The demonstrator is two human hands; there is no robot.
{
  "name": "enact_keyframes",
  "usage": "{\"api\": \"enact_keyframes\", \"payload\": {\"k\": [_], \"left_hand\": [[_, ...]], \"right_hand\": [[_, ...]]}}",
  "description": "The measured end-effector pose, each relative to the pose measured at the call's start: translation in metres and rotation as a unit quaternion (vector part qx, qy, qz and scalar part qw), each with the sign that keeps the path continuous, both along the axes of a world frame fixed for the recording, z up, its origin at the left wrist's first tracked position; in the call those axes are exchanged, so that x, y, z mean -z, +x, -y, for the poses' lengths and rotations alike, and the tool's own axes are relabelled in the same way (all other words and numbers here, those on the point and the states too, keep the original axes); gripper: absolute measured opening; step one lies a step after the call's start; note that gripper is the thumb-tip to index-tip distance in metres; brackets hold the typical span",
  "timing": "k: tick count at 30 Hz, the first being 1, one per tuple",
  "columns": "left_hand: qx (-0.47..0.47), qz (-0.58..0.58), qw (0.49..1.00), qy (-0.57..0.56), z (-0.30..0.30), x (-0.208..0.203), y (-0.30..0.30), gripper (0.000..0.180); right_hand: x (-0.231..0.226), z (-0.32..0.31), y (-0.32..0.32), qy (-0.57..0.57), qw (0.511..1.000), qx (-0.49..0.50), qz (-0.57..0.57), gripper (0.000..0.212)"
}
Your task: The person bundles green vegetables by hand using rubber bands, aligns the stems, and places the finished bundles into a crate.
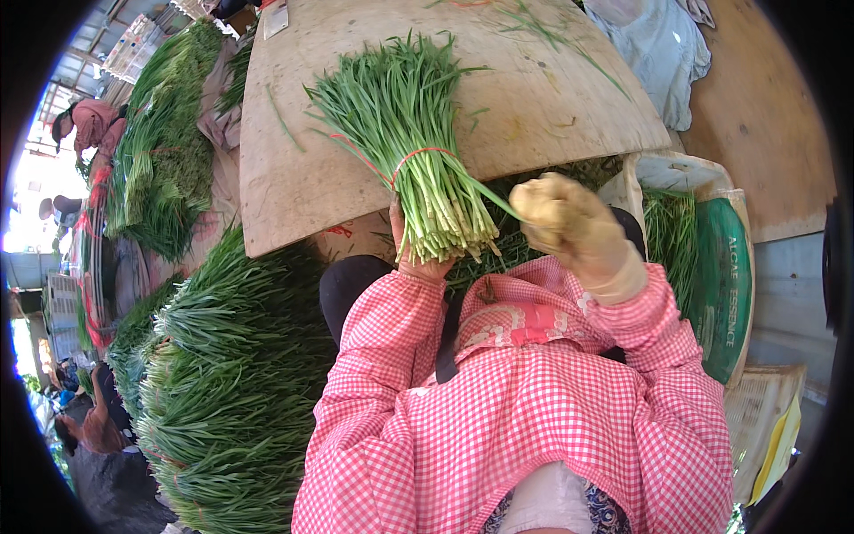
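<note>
**At the near edge of the surface [294, 191]: banded bunch of green stalks [391, 102], stem ends overhanging**

Left hand [427, 269]: grip closed around the pale stem ends from below. Right hand [569, 218], gloved, motion-blurred; one green blade [494, 198] runs to its fingers, but whether they pinch it cannot be told. Red band [425, 151] crosses the stalks.

Technique (judgement): hold firmly without crushing; ease the stray blade along its own length, leaving the band undisturbed and stem ends level.

Labels: pale printed lettering on the green panel [719, 285] at right, not transcribed.
</note>
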State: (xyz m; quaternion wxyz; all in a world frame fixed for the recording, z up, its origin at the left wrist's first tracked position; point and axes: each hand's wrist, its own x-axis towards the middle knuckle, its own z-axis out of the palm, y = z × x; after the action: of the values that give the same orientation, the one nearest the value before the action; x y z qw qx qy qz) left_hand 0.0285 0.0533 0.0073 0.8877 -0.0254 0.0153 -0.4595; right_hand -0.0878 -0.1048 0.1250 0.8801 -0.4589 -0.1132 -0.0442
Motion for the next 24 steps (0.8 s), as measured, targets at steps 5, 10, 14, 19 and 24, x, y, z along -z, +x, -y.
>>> {"api": "enact_keyframes", "payload": {"k": [5,10,14,19,24], "left_hand": [[-0.009,-0.017,1.0,-0.008,-0.002,-0.006,0.0,0.055],[-0.013,-0.027,1.0,-0.001,0.002,-0.002,0.001,0.056],[-0.049,0.02,0.996,0.076,-0.013,-0.002,0.007,0.055],[-0.037,0.023,0.996,0.078,-0.002,-0.007,0.002,0.058],[-0.023,0.009,0.991,0.131,-0.002,-0.005,0.002,0.066]], "right_hand": [[-0.075,0.047,-0.06,-0.021,0.994,0.099,0.041,0.02],[-0.115,0.123,-0.128,-0.052,0.984,0.153,0.074,0.014],[-0.093,0.091,-0.079,-0.768,0.557,0.174,-0.263,0.014],[0.0,0.048,-0.035,-0.586,0.775,0.039,-0.233,0.037],[0.067,-0.006,0.003,-0.105,0.909,-0.147,-0.375,0.05]]}}
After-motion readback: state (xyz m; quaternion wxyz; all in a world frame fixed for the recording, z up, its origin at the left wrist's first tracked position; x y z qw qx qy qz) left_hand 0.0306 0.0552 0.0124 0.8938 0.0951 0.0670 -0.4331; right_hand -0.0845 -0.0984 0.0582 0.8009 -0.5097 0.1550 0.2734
